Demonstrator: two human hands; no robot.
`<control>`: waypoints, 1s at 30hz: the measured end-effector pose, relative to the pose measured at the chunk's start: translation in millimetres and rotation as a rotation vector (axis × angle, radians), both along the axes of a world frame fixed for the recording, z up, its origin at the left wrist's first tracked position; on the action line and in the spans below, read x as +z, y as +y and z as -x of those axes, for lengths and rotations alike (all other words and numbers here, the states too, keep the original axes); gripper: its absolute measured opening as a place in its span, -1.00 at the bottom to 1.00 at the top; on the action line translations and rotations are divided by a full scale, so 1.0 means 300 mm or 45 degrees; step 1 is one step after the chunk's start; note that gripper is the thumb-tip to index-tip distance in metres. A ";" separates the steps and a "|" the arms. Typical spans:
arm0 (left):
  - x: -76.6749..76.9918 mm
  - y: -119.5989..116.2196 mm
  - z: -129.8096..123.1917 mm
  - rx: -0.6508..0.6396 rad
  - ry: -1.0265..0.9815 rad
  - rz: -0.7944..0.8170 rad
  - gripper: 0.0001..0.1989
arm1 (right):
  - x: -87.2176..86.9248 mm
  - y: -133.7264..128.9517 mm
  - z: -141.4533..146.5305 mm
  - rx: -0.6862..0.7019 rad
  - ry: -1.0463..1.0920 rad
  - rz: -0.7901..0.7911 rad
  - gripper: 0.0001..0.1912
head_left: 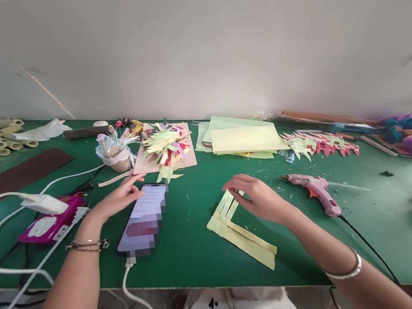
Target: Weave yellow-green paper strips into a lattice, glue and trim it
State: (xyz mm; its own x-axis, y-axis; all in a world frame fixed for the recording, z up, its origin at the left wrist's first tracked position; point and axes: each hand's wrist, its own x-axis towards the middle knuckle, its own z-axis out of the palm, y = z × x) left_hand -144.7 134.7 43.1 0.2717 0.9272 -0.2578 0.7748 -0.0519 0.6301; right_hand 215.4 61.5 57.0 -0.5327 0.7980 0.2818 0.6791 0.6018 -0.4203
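Observation:
My left hand (121,197) is held over the upper left edge of a phone (144,217), its fingers stretched out and apart. The phone lies face up with a lit screen, part of it pixelated, and a white cable is plugged into its lower end. My right hand (258,195) rests above folded pale yellow paper strips (244,237), fingers bent downward and thumb apart from them. The strips form an L shape on the table; my right fingers cover their upper end, so whether they touch it is hidden.
Right of my right hand lies a pink glue gun (317,191). Farther back are stacked paper sheets (245,139), a heap of paper strips (167,144), red-and-green folded paper (321,144) and a small basket (116,155). A purple power strip (49,224) with cables sits left.

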 end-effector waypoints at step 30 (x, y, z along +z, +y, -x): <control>-0.076 0.021 0.018 -0.087 0.101 -0.140 -0.38 | -0.156 0.022 -0.002 -0.001 -0.369 -0.028 -0.49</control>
